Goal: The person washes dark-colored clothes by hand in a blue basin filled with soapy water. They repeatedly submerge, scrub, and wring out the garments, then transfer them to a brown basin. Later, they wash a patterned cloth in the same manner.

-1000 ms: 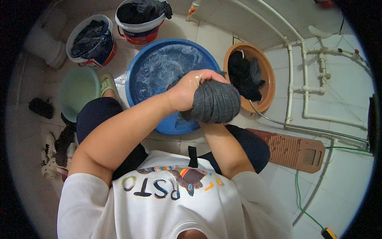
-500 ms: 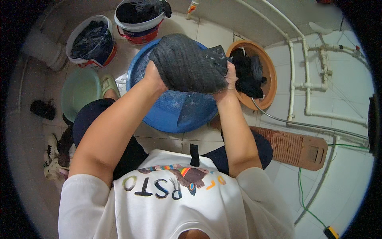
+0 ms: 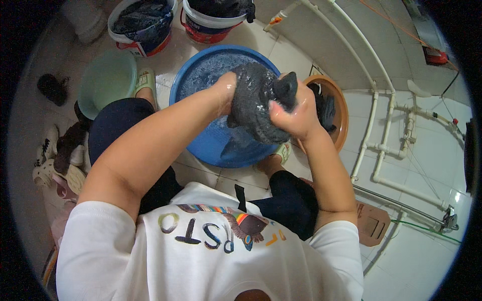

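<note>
A wet, dark grey cloth garment (image 3: 258,108) is bunched and twisted between my two hands, above the blue basin (image 3: 206,150). My left hand (image 3: 227,93) is closed on its left side, most fingers hidden behind the cloth. On the opposite side my right hand (image 3: 301,113) grips it, thumb in front, and a folded end of cloth sticks up by the fingers. Sudsy water stands in the basin, and a dark piece of cloth (image 3: 241,148) shows at its near side. What kind of garment I hold cannot be made out.
Two white-rimmed buckets (image 3: 159,46) (image 3: 203,32) of dark laundry stand at the back. A pale green tub (image 3: 108,83) is at left, shoes (image 3: 47,173) nearer. At right are an orange basin (image 3: 342,120) of dark clothes, a brown washboard (image 3: 371,226) and white wall pipes (image 3: 369,120).
The cloth is bunched more tightly and has shifted right in the picture. My right hand has turned, so its thumb now shows over the cloth. The whole view has shifted too.
</note>
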A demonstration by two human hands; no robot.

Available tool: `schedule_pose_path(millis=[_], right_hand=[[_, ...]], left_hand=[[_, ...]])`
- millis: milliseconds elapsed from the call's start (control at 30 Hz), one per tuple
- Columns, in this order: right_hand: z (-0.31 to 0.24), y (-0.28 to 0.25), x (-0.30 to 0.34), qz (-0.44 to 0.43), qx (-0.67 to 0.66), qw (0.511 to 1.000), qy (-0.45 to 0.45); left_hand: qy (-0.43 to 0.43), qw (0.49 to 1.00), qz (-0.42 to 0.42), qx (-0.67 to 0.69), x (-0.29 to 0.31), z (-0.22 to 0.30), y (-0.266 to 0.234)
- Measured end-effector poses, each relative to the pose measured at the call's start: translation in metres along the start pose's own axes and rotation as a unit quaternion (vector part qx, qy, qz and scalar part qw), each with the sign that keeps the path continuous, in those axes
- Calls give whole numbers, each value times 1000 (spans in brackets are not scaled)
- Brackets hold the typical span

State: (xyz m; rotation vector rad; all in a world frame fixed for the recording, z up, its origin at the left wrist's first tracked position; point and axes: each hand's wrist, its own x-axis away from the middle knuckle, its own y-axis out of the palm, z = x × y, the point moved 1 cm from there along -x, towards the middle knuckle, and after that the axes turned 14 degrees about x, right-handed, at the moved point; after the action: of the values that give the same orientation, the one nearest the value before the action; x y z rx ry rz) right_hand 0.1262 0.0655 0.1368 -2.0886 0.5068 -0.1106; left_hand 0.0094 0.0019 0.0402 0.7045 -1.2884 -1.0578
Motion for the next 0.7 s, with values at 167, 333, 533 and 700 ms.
schedule_pose_path(millis=[167,333,533,700], right_hand=[[-13,13,0,-8,130,980,-149],[-14,29,14,-39,213,958,-188],[24,57,39,-39,-128,981,143],[57,79,45,36,-579,695,424]], left_hand=[[-30,999,31,9,-3,-5,-15],[-54,994,86,34,-12,-12,-29],[45,986,161,29,-10,-8,-36],[-10,949,302,87,-15,15,-37]])
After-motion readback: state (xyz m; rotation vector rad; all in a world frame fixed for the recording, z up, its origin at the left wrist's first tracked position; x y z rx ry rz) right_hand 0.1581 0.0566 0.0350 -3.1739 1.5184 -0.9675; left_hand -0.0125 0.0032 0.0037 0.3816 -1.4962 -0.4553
